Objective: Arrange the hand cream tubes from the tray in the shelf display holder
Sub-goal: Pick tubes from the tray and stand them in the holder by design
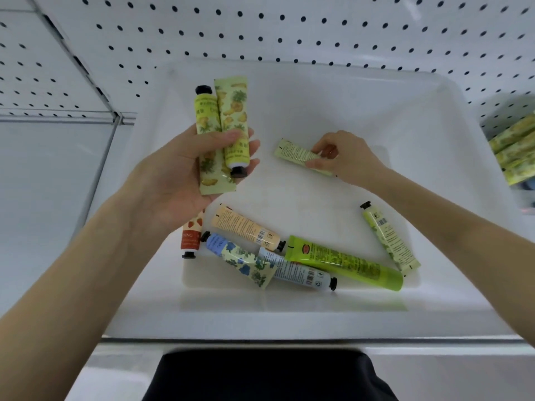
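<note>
My left hand (185,175) holds two yellow-green pineapple-print tubes (228,111) side by side above the white tray (434,117), one cap up and one cap down. My right hand (344,157) pinches a pale green tube (292,153) lying low in the tray's middle. Several more tubes lie along the tray's near side: a red strawberry one (191,237), a peach one (246,228), a blue floral one (243,260), a light blue one (298,272), a large bright green one (344,261) and a pale green one (389,235). At the right edge, yellow-green tubes (515,146) are stacked in the display holder.
A white pegboard wall (289,30) rises behind the tray. A metal shelf frame (115,117) runs at the left. The shelf's front lip (289,340) lies below the tray, with dark clothing (269,374) under it.
</note>
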{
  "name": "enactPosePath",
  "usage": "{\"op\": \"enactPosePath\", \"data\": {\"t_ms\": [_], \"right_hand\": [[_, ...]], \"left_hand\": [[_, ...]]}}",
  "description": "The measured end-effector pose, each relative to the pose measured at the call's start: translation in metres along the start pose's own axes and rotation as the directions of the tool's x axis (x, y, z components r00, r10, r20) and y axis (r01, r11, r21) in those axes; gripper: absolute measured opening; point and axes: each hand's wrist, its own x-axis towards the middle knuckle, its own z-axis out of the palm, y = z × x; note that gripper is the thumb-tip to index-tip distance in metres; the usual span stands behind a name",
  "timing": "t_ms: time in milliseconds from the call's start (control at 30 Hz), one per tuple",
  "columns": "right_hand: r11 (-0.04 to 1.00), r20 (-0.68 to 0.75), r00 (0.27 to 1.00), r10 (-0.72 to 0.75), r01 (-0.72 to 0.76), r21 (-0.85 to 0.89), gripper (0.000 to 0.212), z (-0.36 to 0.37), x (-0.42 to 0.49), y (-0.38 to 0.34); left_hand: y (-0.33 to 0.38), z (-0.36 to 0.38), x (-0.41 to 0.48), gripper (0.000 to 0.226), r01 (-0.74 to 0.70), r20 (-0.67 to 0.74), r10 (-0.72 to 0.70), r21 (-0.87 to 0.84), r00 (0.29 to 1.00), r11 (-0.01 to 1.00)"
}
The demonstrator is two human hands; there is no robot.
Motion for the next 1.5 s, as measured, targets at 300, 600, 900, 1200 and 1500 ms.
{"op": "enactPosePath", "data": {"t_ms": [300, 600, 900, 1200, 1500], "right_hand": [[0.777, 0.240, 0.957, 0.161, -0.273, 0.568, 0.019, -0.027, -0.013, -0.036], [-0.062, 0.532, 0.839, -0.113, -0.540, 0.839, 0.039, -0.037, -0.042, -0.089], [0.197, 0.575, 0.806, -0.145, -0.545, 0.815, 0.040, -0.032, -0.049, -0.096], [0.304, 0.553, 0.831, -0.060, -0.512, 0.803, 0.038, -0.023, -0.057, -0.107], [0.344, 0.469, 0.881, -0.064, -0.422, 0.839, 0.035, -0.022, -0.058, -0.104]], "left_hand": [[0.001, -0.002, 0.001, 0.039, -0.010, -0.068, 0.008, -0.016, 0.998, 1.000], [-0.001, -0.004, 0.003, 0.050, -0.047, 0.014, 0.046, 0.080, 0.999, 0.996], [0.000, -0.003, 0.000, 0.055, -0.069, 0.041, 0.064, 0.140, 0.997, 0.988], [-0.004, -0.006, 0.004, 0.060, -0.096, 0.002, 0.099, 0.236, 0.995, 0.967], [-0.005, -0.007, 0.005, 0.065, -0.080, 0.038, 0.072, 0.292, 0.997, 0.953]]}}
